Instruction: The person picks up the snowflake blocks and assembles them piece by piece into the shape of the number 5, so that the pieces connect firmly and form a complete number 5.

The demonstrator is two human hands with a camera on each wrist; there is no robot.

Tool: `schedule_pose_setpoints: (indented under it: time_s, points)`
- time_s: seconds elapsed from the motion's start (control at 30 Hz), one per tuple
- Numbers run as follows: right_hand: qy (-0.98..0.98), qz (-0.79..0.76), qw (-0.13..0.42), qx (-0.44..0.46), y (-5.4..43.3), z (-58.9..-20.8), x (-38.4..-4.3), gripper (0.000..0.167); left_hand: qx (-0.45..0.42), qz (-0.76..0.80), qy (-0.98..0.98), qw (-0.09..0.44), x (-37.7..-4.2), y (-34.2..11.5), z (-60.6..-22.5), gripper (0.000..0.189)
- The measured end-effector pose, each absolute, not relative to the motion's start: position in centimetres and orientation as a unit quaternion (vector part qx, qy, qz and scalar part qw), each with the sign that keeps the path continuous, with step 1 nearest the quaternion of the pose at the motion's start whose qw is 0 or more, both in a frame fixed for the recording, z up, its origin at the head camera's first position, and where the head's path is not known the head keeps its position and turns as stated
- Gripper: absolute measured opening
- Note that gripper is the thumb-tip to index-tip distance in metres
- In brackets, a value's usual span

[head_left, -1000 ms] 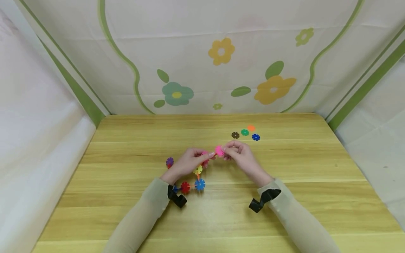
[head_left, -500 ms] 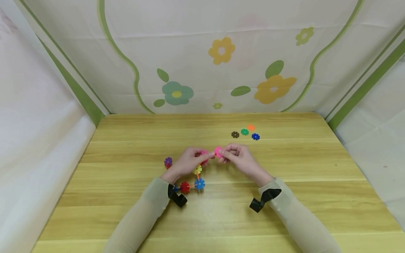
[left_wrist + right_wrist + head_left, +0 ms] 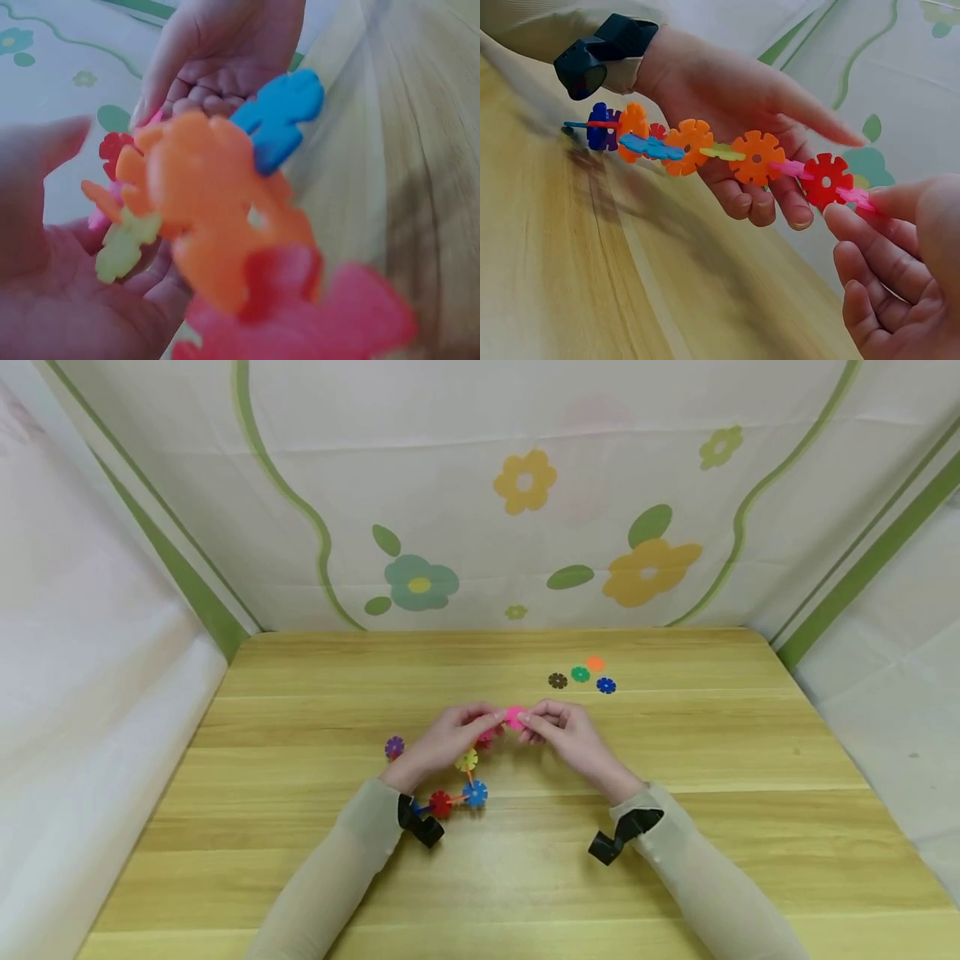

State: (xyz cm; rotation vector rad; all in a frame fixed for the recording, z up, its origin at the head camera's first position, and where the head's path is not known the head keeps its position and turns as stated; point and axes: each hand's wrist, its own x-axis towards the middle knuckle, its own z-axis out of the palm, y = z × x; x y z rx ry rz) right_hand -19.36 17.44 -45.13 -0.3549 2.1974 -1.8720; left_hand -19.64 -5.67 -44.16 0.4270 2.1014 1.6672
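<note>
A chain of flower-shaped plastic discs, slotted together edge to edge, runs from my right hand past my left. My right hand [image 3: 573,739] pinches the pink end disc [image 3: 515,718] between thumb and fingers. That pink disc joins a red disc [image 3: 817,189], followed by another pink, an orange [image 3: 744,166] and a yellow disc [image 3: 467,759]. My left hand [image 3: 442,743] lies around the chain, its fingers behind the discs and its thumb raised apart from them in both wrist views. The chain's far part bends back under the left wrist, partly hidden, to a purple disc [image 3: 394,747].
Loose brown [image 3: 557,681], green [image 3: 581,674], orange [image 3: 596,664] and dark blue [image 3: 606,686] discs lie flat on the wooden table [image 3: 675,860], beyond my right hand. A flower-print cloth [image 3: 465,510] stands behind the table's far edge.
My right hand and the pink end disc have shifted slightly left, closer to the left hand. The chain's purple disc has swung a little left. The loose discs stay in place.
</note>
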Motion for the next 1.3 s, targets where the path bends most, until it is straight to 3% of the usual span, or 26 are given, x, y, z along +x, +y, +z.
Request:
schedule_pose_setpoints:
  time_s: [0.3,0.57,0.77,1.0,1.3]
  points:
    - [0.766,-0.616,0.114,-0.143,17.8,-45.2,-20.0,0.027,0.154,0.609,0.762,0.16,-20.0,-5.4,-44.4,0.026]
    - [0.882,-0.468,0.001,-0.059,21.9,-45.3,-24.2,0.033,0.122,0.633,0.751,0.144,-19.9,-5.7,-44.2,0.021]
    - [0.926,-0.376,0.019,-0.031,23.0,-46.0,-27.1,0.047,0.113,0.649,0.735,0.161,-19.8,-5.9,-44.2,0.022]
    - [0.943,-0.329,-0.001,-0.054,22.2,-46.9,-28.3,0.034,0.103,0.652,0.732,0.168,-20.0,-5.9,-44.4,0.023]
    - [0.887,-0.457,0.02,-0.061,21.9,-46.6,-27.2,0.023,0.108,0.647,0.738,0.16,-19.8,-6.1,-44.4,0.023]
